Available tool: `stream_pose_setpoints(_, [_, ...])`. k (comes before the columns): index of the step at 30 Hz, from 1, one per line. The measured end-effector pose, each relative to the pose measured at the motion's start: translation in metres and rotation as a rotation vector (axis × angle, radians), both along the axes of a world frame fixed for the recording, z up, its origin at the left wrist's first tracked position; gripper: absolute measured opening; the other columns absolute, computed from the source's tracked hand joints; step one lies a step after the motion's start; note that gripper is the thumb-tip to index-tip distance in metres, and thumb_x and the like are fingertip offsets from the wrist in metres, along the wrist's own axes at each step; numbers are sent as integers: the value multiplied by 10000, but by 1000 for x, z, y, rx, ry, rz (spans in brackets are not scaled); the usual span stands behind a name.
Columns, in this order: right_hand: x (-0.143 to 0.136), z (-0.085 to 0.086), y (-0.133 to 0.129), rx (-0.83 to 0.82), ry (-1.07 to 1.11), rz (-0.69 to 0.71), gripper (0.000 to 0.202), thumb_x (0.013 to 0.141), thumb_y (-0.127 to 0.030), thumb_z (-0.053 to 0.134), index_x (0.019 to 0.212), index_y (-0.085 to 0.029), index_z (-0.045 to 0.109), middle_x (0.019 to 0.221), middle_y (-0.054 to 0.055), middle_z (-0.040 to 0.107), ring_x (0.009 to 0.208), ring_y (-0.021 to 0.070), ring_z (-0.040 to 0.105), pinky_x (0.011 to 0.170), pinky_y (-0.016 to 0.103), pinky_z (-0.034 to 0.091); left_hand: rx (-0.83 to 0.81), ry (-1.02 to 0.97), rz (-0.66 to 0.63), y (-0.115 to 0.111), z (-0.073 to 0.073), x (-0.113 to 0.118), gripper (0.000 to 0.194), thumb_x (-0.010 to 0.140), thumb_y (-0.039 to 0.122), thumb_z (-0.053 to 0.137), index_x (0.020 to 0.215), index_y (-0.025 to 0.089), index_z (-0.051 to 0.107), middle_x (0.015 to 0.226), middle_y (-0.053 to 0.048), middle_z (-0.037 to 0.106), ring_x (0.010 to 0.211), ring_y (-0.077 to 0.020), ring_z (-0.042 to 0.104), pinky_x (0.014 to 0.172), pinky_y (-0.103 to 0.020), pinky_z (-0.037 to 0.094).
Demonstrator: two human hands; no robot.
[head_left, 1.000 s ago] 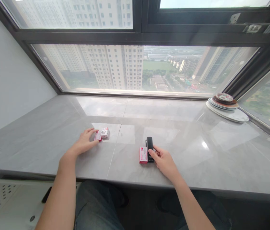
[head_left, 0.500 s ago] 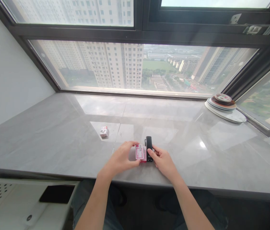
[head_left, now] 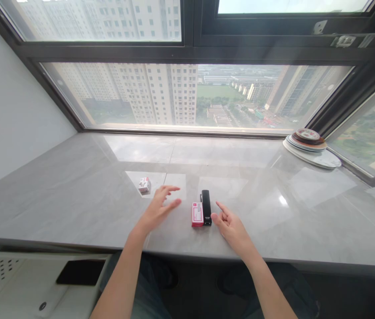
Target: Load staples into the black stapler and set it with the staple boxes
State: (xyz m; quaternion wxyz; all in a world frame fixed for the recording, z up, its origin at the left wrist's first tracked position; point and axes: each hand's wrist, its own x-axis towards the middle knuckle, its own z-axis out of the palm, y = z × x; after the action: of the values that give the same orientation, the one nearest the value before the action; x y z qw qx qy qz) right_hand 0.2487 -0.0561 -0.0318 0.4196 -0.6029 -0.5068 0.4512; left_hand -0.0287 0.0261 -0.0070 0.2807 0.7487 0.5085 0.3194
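A black stapler (head_left: 206,207) lies lengthwise on the grey stone counter, with a pink and white box (head_left: 197,214) against its left side. My left hand (head_left: 161,207) is over the counter to the left of the box, fingers apart and holding nothing. Just right of the stapler's lower end is my right hand (head_left: 229,226), its index finger and thumb apart, nothing held. Whether the thumb touches the stapler I cannot tell. A small white box with red marks (head_left: 144,184) sits beyond my left hand, to its upper left.
Stacked plates and round mats (head_left: 309,146) stand at the back right corner by the window. The counter's front edge (head_left: 187,255) runs close below my hands. A dark flat object (head_left: 81,272) lies on a white surface at the lower left.
My left hand has let go of the pink and white box and moved left. My right hand has released the stapler and shifted slightly right. The box now lies squarely beside the stapler.
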Motion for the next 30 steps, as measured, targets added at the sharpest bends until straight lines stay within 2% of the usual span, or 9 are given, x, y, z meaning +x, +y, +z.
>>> stream_pose_setpoints(3, [0,-1,-7,-41,-42,48,1064,792,-602,808,1639,-157,344,780,-44,496,634,133,457,616,272,439,18,157,704,35,4,-54,509,1030,607,400,1334,221,533,1082,-92,649,957,-258,633,817,-364,495])
stream_pose_setpoints(4, [-1,-1,-6,-45,-81,63,1091,769,-586,832,1646,-175,328,784,-50,493,637,134,463,614,271,434,-50,222,757,46,5,-67,515,1027,605,392,1337,216,525,1026,-89,652,922,-273,636,784,-367,480])
stream_pose_setpoints(6, [-4,0,-2,-34,-184,95,1103,744,-549,859,1646,-199,328,765,-60,494,646,144,489,614,273,425,-118,266,712,63,3,-77,461,1017,581,417,1266,230,583,915,-67,658,859,-280,644,734,-349,452])
stream_pose_setpoints(8, [-8,2,4,-7,-287,133,1081,730,-504,870,1632,-210,355,730,-69,504,651,156,517,612,274,410,-137,263,576,70,-2,-64,394,1008,565,449,1167,263,646,840,-39,661,817,-262,650,699,-321,428])
stream_pose_setpoints(11, [-12,9,11,48,-375,180,966,739,-456,858,1579,-236,436,680,-75,526,622,160,522,579,267,367,-129,247,388,64,-14,-14,371,1007,578,460,1115,298,677,788,-5,669,772,-224,656,666,-290,409])
stream_pose_setpoints(16, [-13,15,14,91,-360,217,717,764,-446,829,1419,-269,598,662,-64,581,590,165,530,569,267,362,-93,207,160,32,-24,63,448,1037,625,379,1117,301,678,815,-4,712,775,-213,685,669,-288,416])
stream_pose_setpoints(19, [-11,15,14,108,-352,229,640,773,-427,818,1367,-272,635,685,-53,629,603,176,553,587,274,382,-67,199,114,15,-24,80,503,1080,583,253,1139,302,667,915,-32,746,852,-242,707,724,-317,440])
stream_pose_setpoints(23, [-11,16,17,125,-358,259,577,775,-388,811,1318,-271,658,715,-41,670,622,184,568,613,280,406,-58,208,130,1,-29,83,545,1096,531,175,1381,279,566,1093,-100,761,1011,-293,716,839,-373,469])
stream_pose_setpoints(30, [5,19,22,116,-312,325,465,791,-367,784,1229,-245,688,817,-13,730,682,202,613,651,290,441,-107,231,137,6,-39,104,622,1088,510,197,1528,144,442,1144,-210,733,1125,-362,686,930,-439,460])
